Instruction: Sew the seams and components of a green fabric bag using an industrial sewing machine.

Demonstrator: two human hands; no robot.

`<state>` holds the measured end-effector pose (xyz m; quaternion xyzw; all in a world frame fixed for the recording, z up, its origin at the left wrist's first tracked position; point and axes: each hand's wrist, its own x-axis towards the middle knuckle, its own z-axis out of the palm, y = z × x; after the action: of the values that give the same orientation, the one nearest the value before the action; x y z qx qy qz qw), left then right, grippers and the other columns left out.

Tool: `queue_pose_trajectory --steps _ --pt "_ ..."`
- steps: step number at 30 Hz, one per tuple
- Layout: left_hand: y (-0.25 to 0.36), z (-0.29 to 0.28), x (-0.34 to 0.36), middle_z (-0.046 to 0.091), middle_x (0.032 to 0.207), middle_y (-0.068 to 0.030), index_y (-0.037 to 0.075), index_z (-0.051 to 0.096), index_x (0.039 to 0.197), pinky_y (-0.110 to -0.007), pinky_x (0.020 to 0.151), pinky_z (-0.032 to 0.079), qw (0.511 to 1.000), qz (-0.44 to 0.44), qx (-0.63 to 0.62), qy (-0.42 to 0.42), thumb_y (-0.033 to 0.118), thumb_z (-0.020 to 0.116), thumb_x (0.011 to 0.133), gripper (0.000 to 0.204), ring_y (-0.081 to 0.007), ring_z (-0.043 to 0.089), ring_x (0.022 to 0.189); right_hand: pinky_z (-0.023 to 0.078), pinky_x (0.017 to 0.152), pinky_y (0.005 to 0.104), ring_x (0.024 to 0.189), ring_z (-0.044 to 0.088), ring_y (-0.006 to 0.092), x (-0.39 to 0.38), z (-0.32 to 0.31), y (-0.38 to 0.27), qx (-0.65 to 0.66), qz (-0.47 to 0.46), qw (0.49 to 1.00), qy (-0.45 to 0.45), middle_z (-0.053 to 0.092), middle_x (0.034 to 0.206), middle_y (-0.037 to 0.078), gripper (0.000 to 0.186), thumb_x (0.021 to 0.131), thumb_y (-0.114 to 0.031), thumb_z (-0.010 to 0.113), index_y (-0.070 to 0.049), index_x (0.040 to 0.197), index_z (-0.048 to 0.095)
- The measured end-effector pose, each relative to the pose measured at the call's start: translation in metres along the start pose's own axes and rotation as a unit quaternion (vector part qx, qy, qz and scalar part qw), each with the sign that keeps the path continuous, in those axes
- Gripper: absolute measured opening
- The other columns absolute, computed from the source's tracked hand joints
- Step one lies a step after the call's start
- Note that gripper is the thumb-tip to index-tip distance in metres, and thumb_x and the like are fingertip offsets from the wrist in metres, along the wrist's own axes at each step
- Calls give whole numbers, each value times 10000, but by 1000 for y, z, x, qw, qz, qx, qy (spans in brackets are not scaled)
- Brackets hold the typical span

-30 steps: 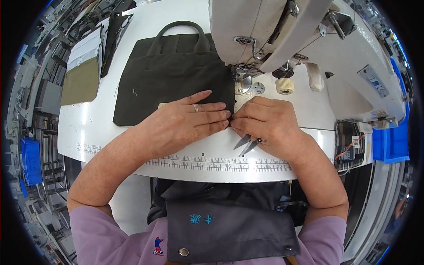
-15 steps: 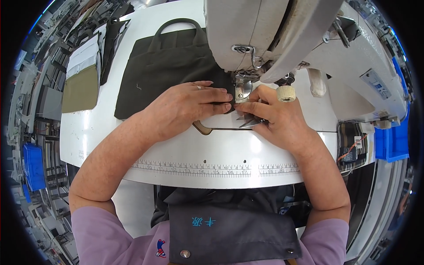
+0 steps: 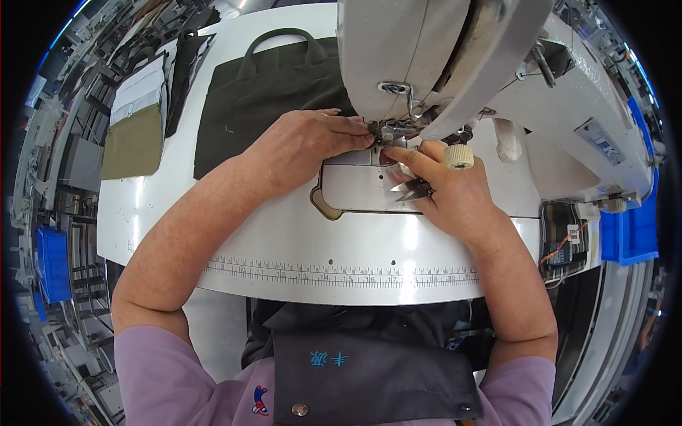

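A dark olive fabric bag panel (image 3: 263,99) with a looped handle (image 3: 288,33) lies on the white sewing table, its right part beneath the sewing machine head (image 3: 408,57). My left hand (image 3: 305,145) rests over its near right part, fingers stretched out, their tips at the fabric edge beside the presser foot (image 3: 383,135). Just right of the foot is my right hand (image 3: 451,184), its index finger reaching toward the needle plate (image 3: 355,157). Metal thread snips (image 3: 412,189) are held in its curled fingers, blades pointing left. My left hand covers part of the panel.
Stacked khaki, white and dark fabric pieces (image 3: 135,135) lie at the table's left. A printed ruler strip (image 3: 341,275) runs along the near edge. Blue bins stand at the left (image 3: 54,263) and right (image 3: 629,227). A striped cloth item (image 3: 565,238) sits at the right corner.
The panel's near right edge has moved away from me, baring more of the needle plate. My left hand has moved away with it. The snips have shifted slightly right in my right hand.
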<state>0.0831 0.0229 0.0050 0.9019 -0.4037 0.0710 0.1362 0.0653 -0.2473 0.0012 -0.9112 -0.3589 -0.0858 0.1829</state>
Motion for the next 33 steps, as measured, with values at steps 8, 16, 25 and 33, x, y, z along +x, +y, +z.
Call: queue_pose_trajectory --steps 8,16,25,33 --pt "25 7 -9 682 1320 -159 15 680 1317 -387 1034 546 997 -19 56 56 -12 574 855 475 -326 679 1163 554 668 435 822 704 309 3 0 1 12 -16 1000 19 692 973 88 462 769 -126 792 -185 1221 718" --pt "63 -27 7 598 1440 -177 14 644 1352 -498 1120 455 985 -109 79 -107 110 605 866 496 -345 620 1261 560 664 420 801 707 296 1 -2 -1 -6 0 1000 2 691 960 78 479 775 -155 799 -203 1245 715" --pt "26 8 -22 530 1504 -145 114 626 1414 -545 1221 328 998 -4 -57 26 172 707 856 567 -349 527 1376 552 680 431 798 708 283 2 2 -1 -41 -3 999 -18 689 960 85 501 803 -205 792 -226 1293 692" --pt "28 5 -19 546 1479 -158 108 654 1384 -545 1208 349 996 -13 -83 22 185 716 862 531 -347 535 1371 550 694 424 809 705 274 2 1 -2 -31 10 999 -24 676 930 74 443 825 -206 777 -214 1262 708"
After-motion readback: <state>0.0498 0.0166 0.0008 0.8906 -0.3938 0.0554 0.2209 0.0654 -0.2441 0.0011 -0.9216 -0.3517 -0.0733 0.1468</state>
